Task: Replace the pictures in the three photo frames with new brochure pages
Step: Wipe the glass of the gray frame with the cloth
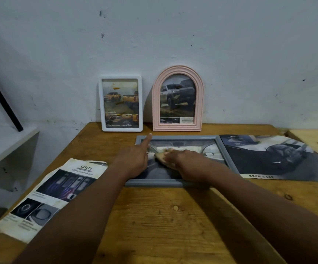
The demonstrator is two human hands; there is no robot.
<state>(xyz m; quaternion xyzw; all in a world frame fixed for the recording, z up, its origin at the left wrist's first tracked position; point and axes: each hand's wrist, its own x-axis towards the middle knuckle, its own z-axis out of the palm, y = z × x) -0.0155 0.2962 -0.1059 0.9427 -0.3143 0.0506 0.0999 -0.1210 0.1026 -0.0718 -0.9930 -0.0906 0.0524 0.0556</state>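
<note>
Unclear beige thing (pixel 161 156) under right hand (pixel 185 164)

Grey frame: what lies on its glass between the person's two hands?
In the head view, a small tan cloth-like pad lies on the grey frame between the left hand and the right hand, whose fingers rest on it.

A plain room, most likely in a home, with a simple hobby corner.

A knotty wooden worktop (pixel 154 216) stands against a white painted wall (pixel 173 35) that is chipped and scuffed. At 9 o'clock a low white shelf (pixel 5 141) sits beside it. At 12 o'clock a white frame (pixel 120 77) and a pink frame (pixel 178 69) lean on the wall, each holding a truck picture. A worn car brochure page (pixel 59 187) lies at 8 o'clock.
</note>
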